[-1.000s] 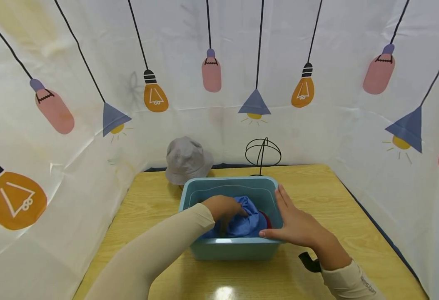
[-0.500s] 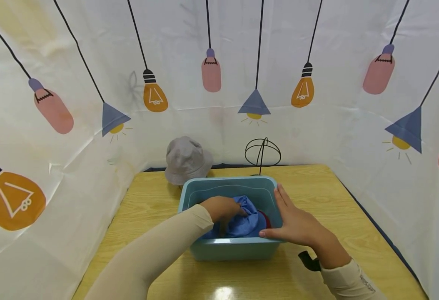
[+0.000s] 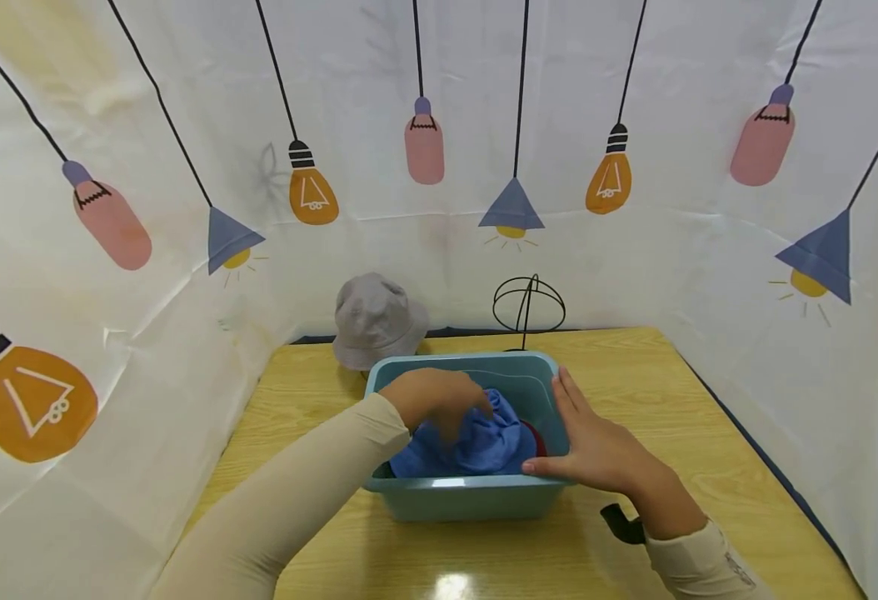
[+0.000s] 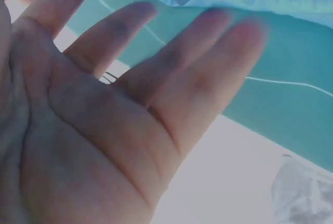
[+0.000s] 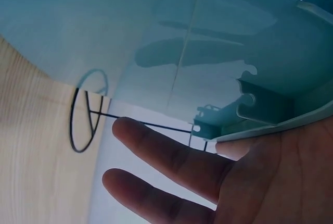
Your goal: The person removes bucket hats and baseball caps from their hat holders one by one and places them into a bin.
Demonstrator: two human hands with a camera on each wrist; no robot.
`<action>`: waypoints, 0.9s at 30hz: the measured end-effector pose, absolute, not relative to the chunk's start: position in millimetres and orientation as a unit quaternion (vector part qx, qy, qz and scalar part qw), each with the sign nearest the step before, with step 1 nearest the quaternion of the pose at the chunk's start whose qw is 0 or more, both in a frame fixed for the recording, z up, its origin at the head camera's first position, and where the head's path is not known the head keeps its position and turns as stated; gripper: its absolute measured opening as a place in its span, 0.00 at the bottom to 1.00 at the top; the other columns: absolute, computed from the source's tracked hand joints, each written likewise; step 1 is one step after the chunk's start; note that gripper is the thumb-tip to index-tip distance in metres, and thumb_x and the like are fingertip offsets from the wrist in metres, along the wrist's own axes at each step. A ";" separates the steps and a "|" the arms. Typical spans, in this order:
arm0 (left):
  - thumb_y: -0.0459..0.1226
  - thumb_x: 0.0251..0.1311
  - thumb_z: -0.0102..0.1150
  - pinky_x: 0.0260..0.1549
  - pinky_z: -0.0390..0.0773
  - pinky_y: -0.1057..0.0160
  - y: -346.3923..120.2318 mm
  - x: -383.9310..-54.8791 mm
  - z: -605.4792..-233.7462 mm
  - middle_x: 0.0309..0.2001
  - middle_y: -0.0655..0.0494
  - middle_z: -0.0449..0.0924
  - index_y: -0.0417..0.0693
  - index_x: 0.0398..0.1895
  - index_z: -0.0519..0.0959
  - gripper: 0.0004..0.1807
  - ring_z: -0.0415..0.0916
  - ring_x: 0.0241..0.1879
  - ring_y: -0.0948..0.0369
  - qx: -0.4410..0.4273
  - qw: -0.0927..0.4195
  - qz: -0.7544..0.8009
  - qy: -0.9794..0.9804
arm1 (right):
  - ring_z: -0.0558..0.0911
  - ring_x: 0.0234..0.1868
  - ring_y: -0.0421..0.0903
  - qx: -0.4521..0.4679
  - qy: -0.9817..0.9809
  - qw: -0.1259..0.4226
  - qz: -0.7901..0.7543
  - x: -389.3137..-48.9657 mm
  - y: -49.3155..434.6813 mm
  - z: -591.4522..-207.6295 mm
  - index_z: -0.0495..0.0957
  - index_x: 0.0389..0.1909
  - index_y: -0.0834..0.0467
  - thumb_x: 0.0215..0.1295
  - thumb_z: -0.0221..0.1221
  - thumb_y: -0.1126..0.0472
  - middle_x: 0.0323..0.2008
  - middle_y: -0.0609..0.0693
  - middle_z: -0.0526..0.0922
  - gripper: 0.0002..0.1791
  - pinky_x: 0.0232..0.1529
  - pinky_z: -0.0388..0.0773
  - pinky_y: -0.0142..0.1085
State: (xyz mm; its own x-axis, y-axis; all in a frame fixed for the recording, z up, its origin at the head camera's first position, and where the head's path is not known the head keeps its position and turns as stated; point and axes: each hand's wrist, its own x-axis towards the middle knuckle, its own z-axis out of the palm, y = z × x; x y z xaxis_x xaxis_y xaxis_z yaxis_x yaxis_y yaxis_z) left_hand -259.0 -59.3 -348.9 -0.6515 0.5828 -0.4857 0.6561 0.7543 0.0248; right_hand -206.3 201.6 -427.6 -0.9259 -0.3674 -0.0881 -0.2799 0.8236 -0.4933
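A light-blue plastic bin [image 3: 476, 500] stands on the table with crumpled blue cloth [image 3: 495, 442] inside. Something dark red [image 3: 535, 437] shows at the cloth's right edge. My left hand [image 3: 439, 398] is inside the bin's opening, over the cloth. In the left wrist view its fingers [image 4: 203, 88] are spread and extended, with cloth near their tips; whether they touch it I cannot tell. My right hand [image 3: 602, 450] rests at the bin's right front corner, thumb on the front rim and fingers straight along the right side.
A grey bucket hat [image 3: 375, 321] sits behind the bin at the left. Right of it, also at the back, stands a black wire hat stand [image 3: 527, 308]. The wooden table [image 3: 679, 417] is enclosed by white sheets [image 3: 439, 267] printed with lamps.
My left hand has risen and shifted a little left, uncovering more of the blue cloth in the bin's left part. The right hand keeps its place on the bin.
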 end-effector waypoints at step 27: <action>0.35 0.51 0.81 0.58 0.80 0.56 -88.7 -290.7 -336.1 0.67 0.58 0.78 0.63 0.64 0.82 0.34 0.75 0.64 0.56 0.325 0.191 0.051 0.925 | 0.79 0.65 0.66 -0.173 0.951 0.078 -0.242 -205.2 202.0 -428.1 0.29 0.85 0.50 0.50 0.63 0.18 0.83 0.43 0.21 0.76 0.35 0.84 0.43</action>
State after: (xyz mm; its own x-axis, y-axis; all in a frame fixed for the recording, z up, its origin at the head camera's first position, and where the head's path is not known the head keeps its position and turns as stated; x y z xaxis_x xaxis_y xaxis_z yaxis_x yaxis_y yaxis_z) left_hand -290.7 -88.7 -336.1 -0.7160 0.6203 -0.3202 0.5815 0.7838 0.2181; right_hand -205.2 202.0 -428.1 -0.9275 -0.3681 -0.0652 -0.2920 0.8223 -0.4883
